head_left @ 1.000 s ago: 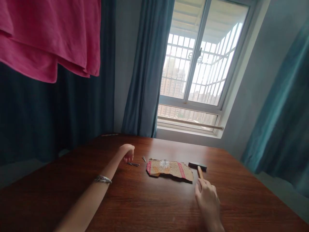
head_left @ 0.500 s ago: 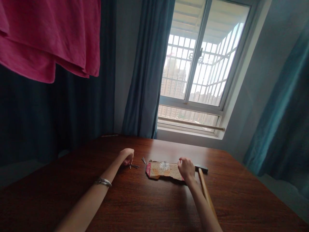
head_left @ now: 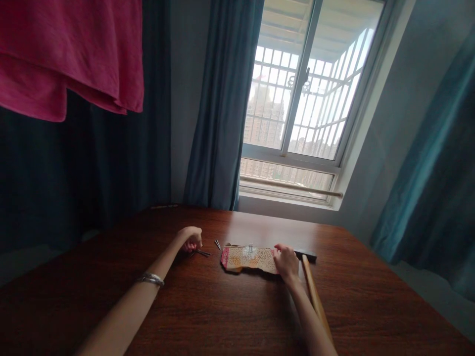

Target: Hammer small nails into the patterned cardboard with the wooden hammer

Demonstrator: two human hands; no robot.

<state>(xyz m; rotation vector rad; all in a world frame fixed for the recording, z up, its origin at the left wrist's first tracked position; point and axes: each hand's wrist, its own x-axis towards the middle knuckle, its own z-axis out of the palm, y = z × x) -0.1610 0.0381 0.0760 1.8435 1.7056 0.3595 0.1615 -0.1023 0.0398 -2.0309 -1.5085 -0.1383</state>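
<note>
My left hand (head_left: 191, 240) bends down at the wrist to the table, its fingers curled over several thin dark nails (head_left: 203, 253). Whether one is pinched between the fingertips is hidden. A few more nails (head_left: 217, 244) lie loose just to the right. A flat, spotted, tan board (head_left: 235, 259) with pink ends and ragged edges lies in the middle. On its whitish patch (head_left: 249, 253) a couple of nails (head_left: 250, 248) stand upright. My right hand (head_left: 286, 262) is closed over the board's right end, and what its fingers hold is hidden.
A hammer with a black head (head_left: 308, 256) and wooden handle (head_left: 315, 296) lies right beside my right forearm. The brown table (head_left: 222, 316) reaches back to the curtain (head_left: 211, 148) and a barred window (head_left: 293, 113). Pink cloth (head_left: 92, 59) hangs at upper left.
The view has shifted slightly, moving everything a little left. My left fingers have curled in further by the nails. My right hand stays at the board's end.
</note>
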